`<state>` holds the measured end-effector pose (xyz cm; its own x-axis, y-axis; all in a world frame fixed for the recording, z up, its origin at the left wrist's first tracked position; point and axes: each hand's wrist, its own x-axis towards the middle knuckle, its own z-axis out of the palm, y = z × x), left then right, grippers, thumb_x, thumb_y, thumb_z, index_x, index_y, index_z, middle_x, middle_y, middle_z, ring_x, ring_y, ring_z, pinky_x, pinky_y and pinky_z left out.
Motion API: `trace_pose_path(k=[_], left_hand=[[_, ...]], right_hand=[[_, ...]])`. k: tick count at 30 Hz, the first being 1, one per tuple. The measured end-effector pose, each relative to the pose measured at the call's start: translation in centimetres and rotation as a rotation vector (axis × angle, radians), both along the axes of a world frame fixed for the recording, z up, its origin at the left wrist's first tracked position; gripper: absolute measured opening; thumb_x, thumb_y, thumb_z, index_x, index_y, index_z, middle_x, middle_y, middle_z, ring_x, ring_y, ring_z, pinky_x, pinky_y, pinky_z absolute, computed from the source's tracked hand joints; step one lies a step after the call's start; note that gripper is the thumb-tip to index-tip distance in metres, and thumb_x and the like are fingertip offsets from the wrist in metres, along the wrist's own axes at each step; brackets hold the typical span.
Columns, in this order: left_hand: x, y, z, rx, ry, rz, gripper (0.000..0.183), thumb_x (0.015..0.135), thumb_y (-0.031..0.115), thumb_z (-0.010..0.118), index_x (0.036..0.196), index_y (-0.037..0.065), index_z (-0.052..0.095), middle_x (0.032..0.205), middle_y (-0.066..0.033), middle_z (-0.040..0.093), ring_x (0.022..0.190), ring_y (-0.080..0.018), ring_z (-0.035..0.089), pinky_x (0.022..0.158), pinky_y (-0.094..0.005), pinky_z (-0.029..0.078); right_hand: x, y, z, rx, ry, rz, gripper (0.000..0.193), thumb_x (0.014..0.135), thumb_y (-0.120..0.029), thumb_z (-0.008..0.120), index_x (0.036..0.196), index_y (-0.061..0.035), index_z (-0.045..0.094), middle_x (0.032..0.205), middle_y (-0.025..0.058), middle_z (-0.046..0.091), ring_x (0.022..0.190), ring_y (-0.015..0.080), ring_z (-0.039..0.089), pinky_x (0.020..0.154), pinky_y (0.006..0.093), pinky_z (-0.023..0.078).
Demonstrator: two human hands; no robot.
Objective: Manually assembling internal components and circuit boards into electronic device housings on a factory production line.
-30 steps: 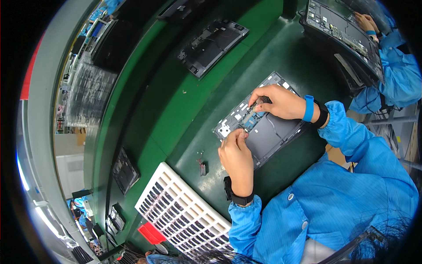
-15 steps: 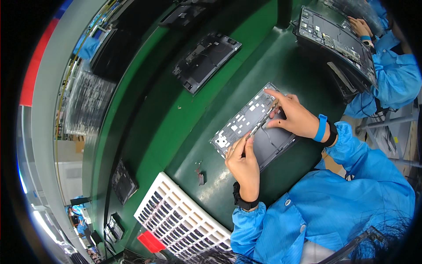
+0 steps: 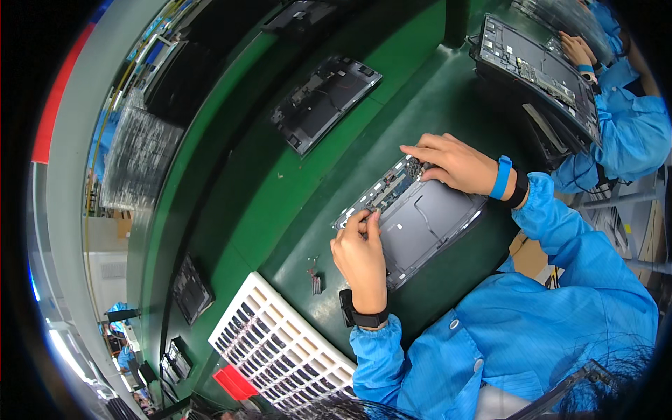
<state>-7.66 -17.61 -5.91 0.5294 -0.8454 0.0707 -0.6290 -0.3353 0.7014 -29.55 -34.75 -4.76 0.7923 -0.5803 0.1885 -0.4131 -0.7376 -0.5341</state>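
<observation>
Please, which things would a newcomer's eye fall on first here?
Probably the bright blue coat at lower right comes first, then the white slotted tray at lower left. Near the centre, the left hand and right hand hold opposite ends of a circuit board over a grey casing.

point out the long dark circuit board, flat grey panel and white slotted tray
long dark circuit board (image 3: 394, 192): head view, middle
flat grey panel (image 3: 411, 243): head view, bare area
white slotted tray (image 3: 299, 321): head view, rim

A glossy dark-green worktop (image 3: 483, 119) meets a brighter green bench strip (image 3: 255, 234), partly shadowed. Over to the left, I see a curving pale-grey beam (image 3: 68, 136) beside a flat red panel (image 3: 50, 112); white tube lights (image 3: 66, 355) glow lower down. A grey metal frame (image 3: 607, 198) stands at right.
</observation>
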Motion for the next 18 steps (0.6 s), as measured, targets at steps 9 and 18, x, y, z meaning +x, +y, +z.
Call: trace_pose_path(k=[9,18], left_hand=[[0.2,-0.4,0.8,0.046,0.179,-0.001,0.027,0.097,0.022,0.081,0.118,0.004,0.08,0.072,-0.0088,0.074,0.068,-0.0273,0.068,0.077,-0.0404,0.05],[0.6,0.3,-0.2,-0.066,-0.019,-0.084,0.031,0.098,0.02,0.081,0.121,0.0,0.078,0.07,-0.0096,0.075,0.06,-0.0184,0.071,0.059,-0.0321,0.051]], right_hand=[[1.2,-0.3,0.2,0.251,-0.13,-0.042,0.028,0.1,-0.017,0.075,0.127,-0.0088,0.075,0.098,0.0051,0.072,0.092,0.025,0.064,0.093,0.0369,0.045],[1.3,-0.5,-0.4,0.224,-0.176,-0.029,0.022,0.096,-0.013,0.079,0.117,-0.0063,0.078,0.101,0.0069,0.075,0.09,0.0273,0.067,0.087,0.0399,0.05]])
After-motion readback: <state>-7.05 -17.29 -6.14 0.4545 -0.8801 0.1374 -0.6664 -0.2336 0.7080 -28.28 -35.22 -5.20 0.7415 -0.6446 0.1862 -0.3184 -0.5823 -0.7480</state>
